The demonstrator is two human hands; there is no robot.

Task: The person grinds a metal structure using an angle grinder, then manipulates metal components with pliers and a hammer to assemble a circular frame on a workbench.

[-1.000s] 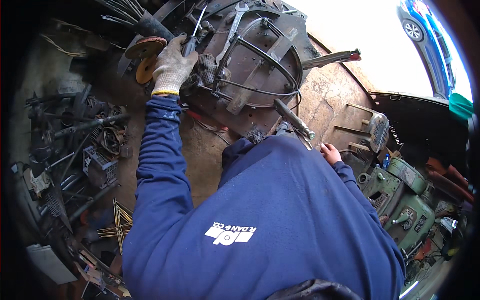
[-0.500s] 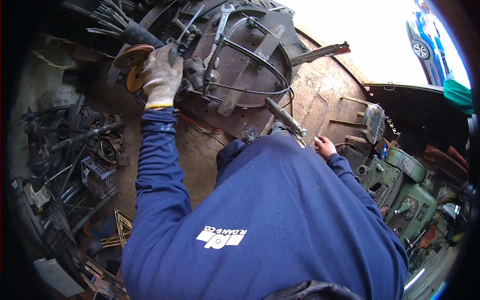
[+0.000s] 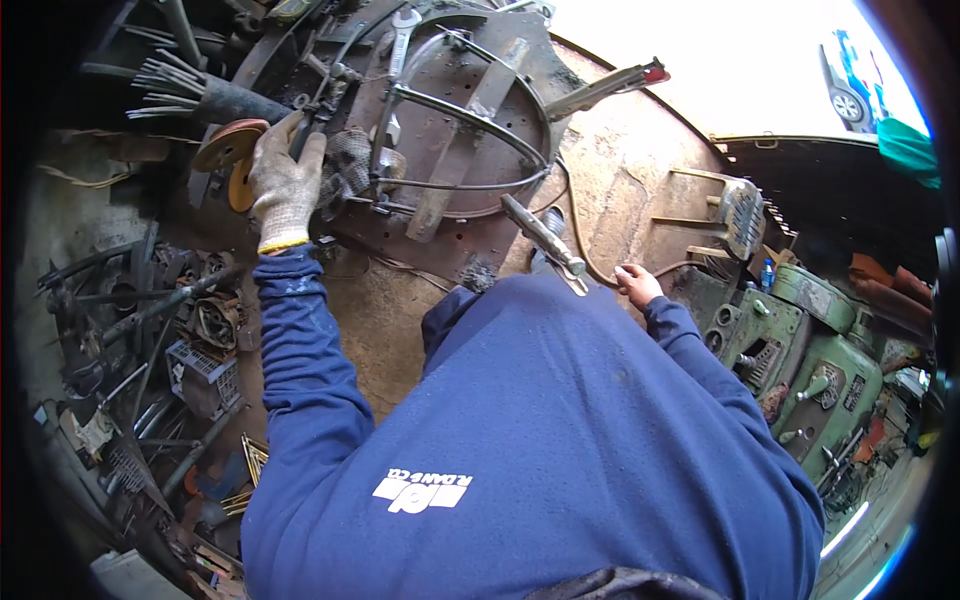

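Note:
My left hand [image 3: 283, 190], in a pale work glove with a yellow cuff edge, is at the left side of the metal workbench [image 3: 470, 242]. Its fingers close round a dark, handle-like piece [image 3: 301, 138], mostly hidden. Grinding discs [image 3: 240, 185] stand just left of the glove, and a bundle of thin rods [image 3: 172, 88] sticks out of a dark tube beyond. A dark mesh cloth [image 3: 347, 165] lies to its right. My bare right hand [image 3: 638, 286] hangs low beside my body with curled fingers. A cable [image 3: 578, 232] runs close by it; whether the fingers hold anything is hidden.
A round bar frame [image 3: 480, 118] stands on the bench, beside a wrench [image 3: 402, 48]. Locking clamps [image 3: 610, 88] jut out at its right edge, one pointing toward me. A stool [image 3: 738, 222] and a green machine [image 3: 825, 385] are at right, scrap metal [image 3: 165, 300] at left.
The view has turned, so the bench and both arms appear farther left. A thin light rod that showed above my left glove no longer stands out. My right hand stays low, fingers curled.

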